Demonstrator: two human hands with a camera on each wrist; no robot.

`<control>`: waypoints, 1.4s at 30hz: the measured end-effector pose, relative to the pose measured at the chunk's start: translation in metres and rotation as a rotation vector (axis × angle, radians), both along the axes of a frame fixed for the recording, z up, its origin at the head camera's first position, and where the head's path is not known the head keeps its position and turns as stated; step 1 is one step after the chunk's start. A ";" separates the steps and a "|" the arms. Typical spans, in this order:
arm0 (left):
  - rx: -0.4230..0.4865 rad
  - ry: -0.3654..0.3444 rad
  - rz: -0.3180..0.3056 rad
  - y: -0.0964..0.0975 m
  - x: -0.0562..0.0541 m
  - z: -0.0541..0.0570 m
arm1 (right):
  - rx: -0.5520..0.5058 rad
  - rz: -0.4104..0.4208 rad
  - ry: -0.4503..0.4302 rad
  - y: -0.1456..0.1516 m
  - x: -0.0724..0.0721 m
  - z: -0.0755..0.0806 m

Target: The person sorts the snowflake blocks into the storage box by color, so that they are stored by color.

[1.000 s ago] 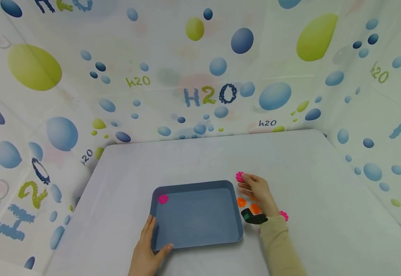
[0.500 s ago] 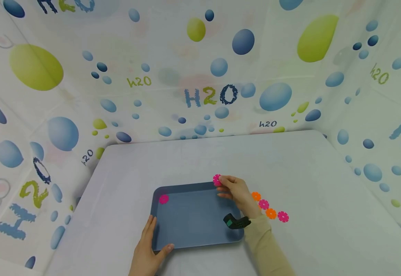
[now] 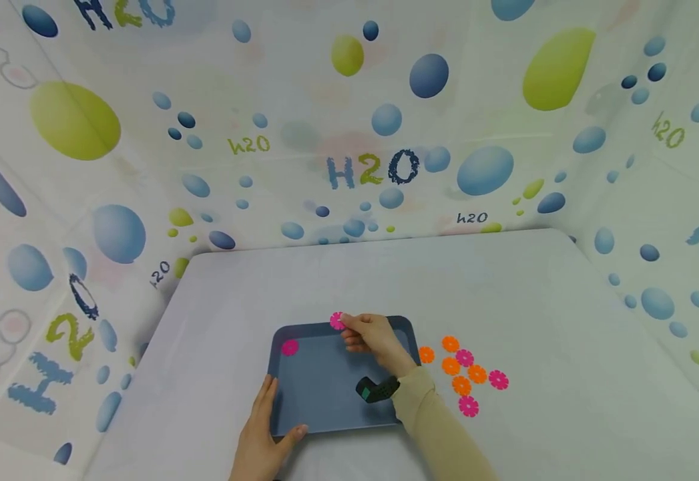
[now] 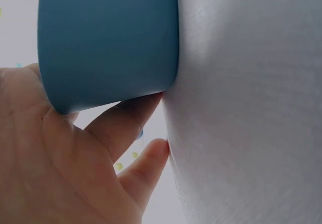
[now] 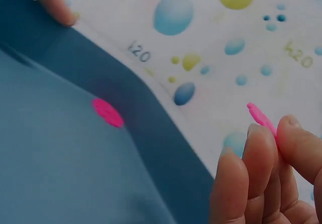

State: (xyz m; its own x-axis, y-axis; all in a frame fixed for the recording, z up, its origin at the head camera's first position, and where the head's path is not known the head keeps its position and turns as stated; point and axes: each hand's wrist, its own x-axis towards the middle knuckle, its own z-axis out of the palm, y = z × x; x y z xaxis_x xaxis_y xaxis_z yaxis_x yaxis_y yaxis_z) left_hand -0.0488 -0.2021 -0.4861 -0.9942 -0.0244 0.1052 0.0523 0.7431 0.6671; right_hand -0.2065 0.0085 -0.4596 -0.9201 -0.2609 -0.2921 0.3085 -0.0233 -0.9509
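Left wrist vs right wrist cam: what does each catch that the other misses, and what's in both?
Left wrist only: the outer wall of the tray and the palm of the left hand.

Right wrist only: the right hand pinching a pink disc, and the tray's inside with a second pink disc lying in it.

Both: the tray, part of the left hand, and bits of the spotted backdrop.

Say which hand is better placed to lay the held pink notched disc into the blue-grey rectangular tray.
Right hand, probably: it pinches the disc, while the left hand rests against the tray.
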 end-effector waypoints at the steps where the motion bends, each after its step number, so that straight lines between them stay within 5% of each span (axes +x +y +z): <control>1: 0.006 -0.004 0.000 0.001 0.000 0.000 | 0.013 0.014 -0.006 -0.005 0.001 -0.002; 15: 0.018 -0.012 0.008 0.005 -0.001 0.000 | 0.113 0.065 -0.067 -0.040 0.000 -0.022; 42: -0.004 0.049 0.015 0.000 0.000 -0.005 | 0.179 0.038 -0.059 -0.052 0.000 -0.027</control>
